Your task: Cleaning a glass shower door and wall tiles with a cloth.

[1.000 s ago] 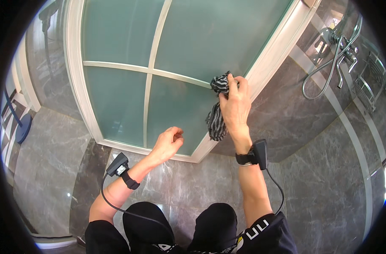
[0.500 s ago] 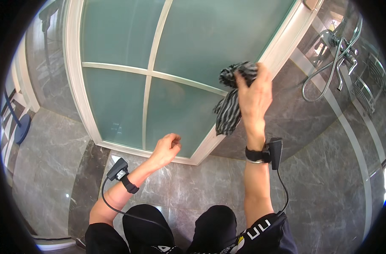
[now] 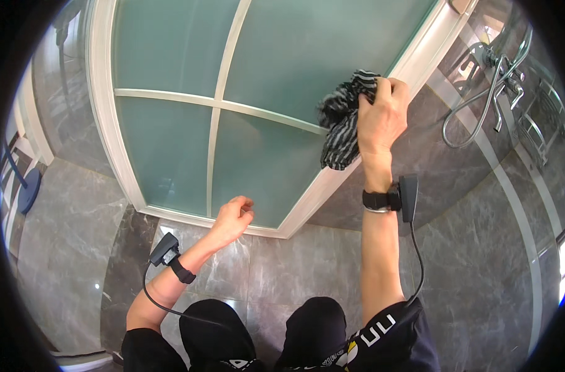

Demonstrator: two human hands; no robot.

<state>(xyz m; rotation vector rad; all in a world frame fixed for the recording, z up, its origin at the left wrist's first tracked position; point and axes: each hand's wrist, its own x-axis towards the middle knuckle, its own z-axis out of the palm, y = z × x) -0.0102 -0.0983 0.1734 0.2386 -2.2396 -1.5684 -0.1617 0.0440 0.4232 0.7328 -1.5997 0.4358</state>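
Note:
My right hand (image 3: 383, 116) grips a crumpled black and grey striped cloth (image 3: 341, 144) by its upper part. The cloth lies against the right edge of a white-framed door (image 3: 332, 180) with frosted greenish glass panes (image 3: 264, 164), near the end of its crossbar, and part of it hangs down. My left hand (image 3: 233, 216) is low in front of the door's bottom pane, fingers loosely curled, with no object visible in it. Whether it touches the glass I cannot tell.
At the right, a chrome shower mixer with a hose (image 3: 499, 80) is fixed to the grey tiled wall, beside a wire rack (image 3: 533, 139). A blue round-based stand (image 3: 29, 191) is at the far left. Grey marble tiles (image 3: 276, 266) cover the floor.
My right hand has moved slightly up and to the right with the cloth, which is bunched differently. My left hand has shifted a little to the left.

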